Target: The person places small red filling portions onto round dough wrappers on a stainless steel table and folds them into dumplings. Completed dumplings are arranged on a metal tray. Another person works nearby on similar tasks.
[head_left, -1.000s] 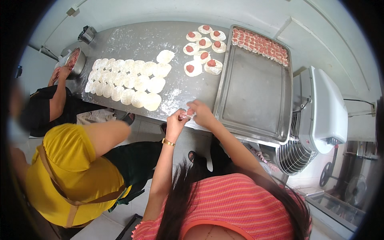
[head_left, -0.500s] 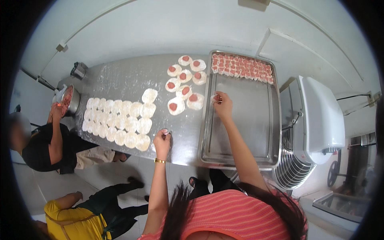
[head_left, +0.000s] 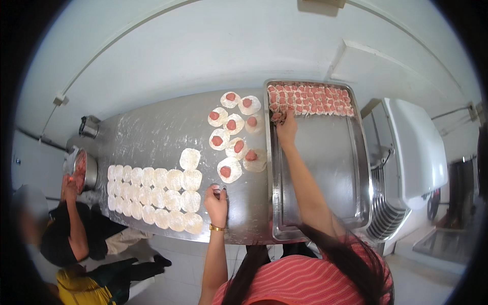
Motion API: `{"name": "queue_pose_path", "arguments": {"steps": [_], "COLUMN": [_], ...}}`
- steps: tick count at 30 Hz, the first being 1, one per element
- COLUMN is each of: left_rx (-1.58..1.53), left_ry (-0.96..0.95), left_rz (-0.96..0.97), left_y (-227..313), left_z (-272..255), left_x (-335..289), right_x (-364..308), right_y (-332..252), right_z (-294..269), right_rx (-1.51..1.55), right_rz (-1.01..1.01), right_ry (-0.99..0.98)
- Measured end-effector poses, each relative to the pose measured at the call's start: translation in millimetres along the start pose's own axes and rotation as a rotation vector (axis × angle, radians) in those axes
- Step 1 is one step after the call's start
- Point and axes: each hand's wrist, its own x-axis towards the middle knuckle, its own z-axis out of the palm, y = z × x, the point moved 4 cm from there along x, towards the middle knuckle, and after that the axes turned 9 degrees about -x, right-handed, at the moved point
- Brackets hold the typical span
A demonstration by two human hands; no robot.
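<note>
My right hand (head_left: pixel 287 128) reaches into the large metal tray (head_left: pixel 277 203), its fingers pinched on an open-topped dumpling (head_left: pixel 277 117) with pink meat filling. That dumpling sits at the left end of the closely packed rows of dumplings (head_left: pixel 312 99) along the tray's far side. Just above the steel table, my left hand (head_left: pixel 216 203) has its fingers curled in; whether something small is between them is hard to make out. Beyond it lie several round wrappers with a lump of meat, the nearest being one filled wrapper (head_left: pixel 230 170).
Rows of plain floured wrappers (head_left: pixel 152 193) lie on the steel table (head_left: pixel 147 122) to the left. At its left end a co-worker's hand (head_left: pixel 69 185) is at a metal bowl of meat (head_left: pixel 90 170). A white machine (head_left: pixel 417 147) stands right of the tray.
My right hand has carried the dumpling from the tray's left edge to the far rows. My left hand stays curled near the wrappers. The view has shifted.
</note>
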Motion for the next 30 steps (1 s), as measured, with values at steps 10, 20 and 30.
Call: {"name": "queue_pose_path", "arguments": {"steps": [10,20,30], "left_rx": [0.107,0.229,-0.22], "left_ry": [-0.214,-0.2,-0.116], "left_rz": [0.165,0.237,0.056], "left_y": [15.1,15.9,-12.5], "left_z": [-2.1,1.6,2.6], "left_x": [33.4,45.7,51.6], "right_x": [1.1,-9.4,-177.3], "right_y": [2.8,-0.5,-97.8], "right_z": [8.2,-9.7,-43.5], "right_rx": [-0.032,-0.068,0.073], "right_rz": [0.049,0.08,-0.216], "right_ry": [0.053,0.084,-0.505]}}
